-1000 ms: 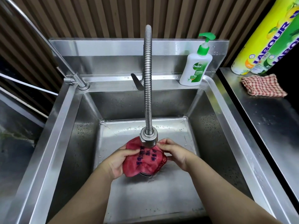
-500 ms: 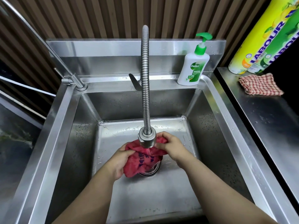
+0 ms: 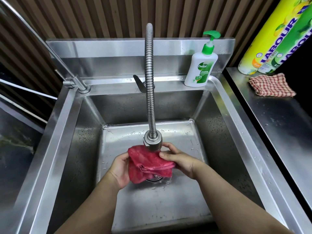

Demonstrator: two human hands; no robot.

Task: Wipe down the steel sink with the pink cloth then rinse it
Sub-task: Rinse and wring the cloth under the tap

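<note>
The wet pink cloth (image 3: 148,164) is bunched up over the drain in the middle of the steel sink (image 3: 87,149). It hangs just below the head of the flexible steel faucet (image 3: 152,141). My left hand (image 3: 119,171) grips its left side from below. My right hand (image 3: 179,159) holds its right side, with the fingers curled over the top fold. Water drips from the cloth onto the drain, which is mostly hidden under it.
A Dettol pump bottle (image 3: 200,68) stands on the back ledge at the right. A thin second tap (image 3: 74,81) rises from the back left corner. On the steel counter to the right lie a checked cloth (image 3: 271,85) and yellow-green LABOUR bottles (image 3: 276,39).
Both hands have turned and refolded the cloth under the faucet head. The printed side is hidden now, and a folded edge lies across the top.
</note>
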